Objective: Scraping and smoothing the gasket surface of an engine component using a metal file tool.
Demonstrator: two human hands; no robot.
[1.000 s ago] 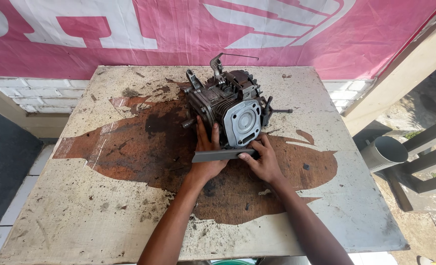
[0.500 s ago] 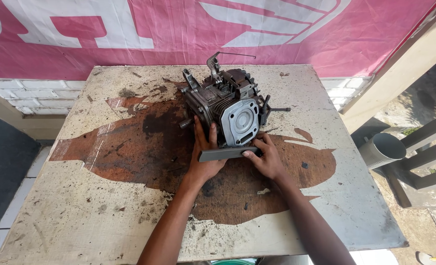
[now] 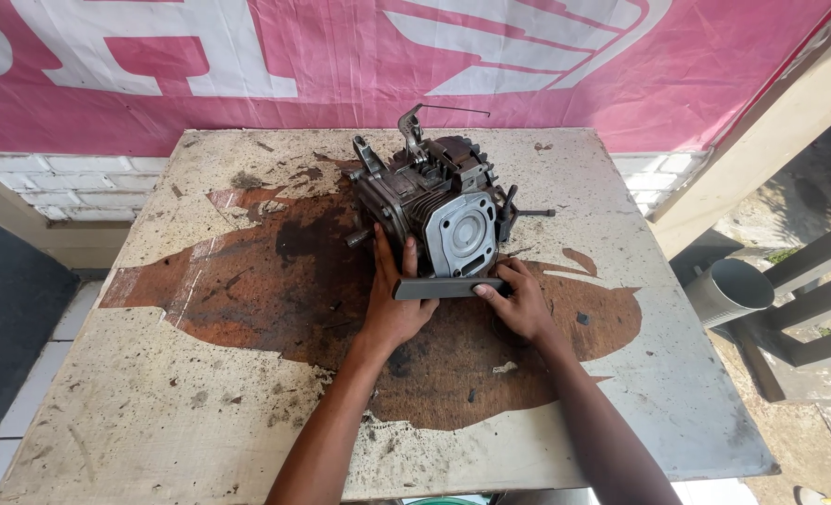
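Both hands close on a flat grey metal bar (image 3: 448,288) that lies crosswise at the foot of a small engine block (image 3: 434,210): the left hand (image 3: 392,304) grips the bar's left end from below with its palm down, the thumb and forefinger reaching up against the block's near side, and the right hand (image 3: 520,301) pinches the bar's right end, fingers curled over it and knuckles raised. The bar sits just under the round bore of the pale grey cylinder face (image 3: 462,234), touching or nearly touching the block. The block stands upright near the far middle of a worn white table (image 3: 154,411), on a broad rust-brown stain (image 3: 275,281) that spreads under both hands. A thin shaft (image 3: 532,213) sticks out of the block's right side, and a bent wire lever (image 3: 434,112) rises from its top. Right of the table a grey pipe (image 3: 729,290) lies with its open mouth facing up and left; what is inside it cannot be told. A pink and white banner (image 3: 528,56) hangs behind the table. Compared with half a second ago, the hands, bar and block hold much the same places, the grip unchanged. Both forearms come in from the near edge, converging toward the bar, wrists fairly straight
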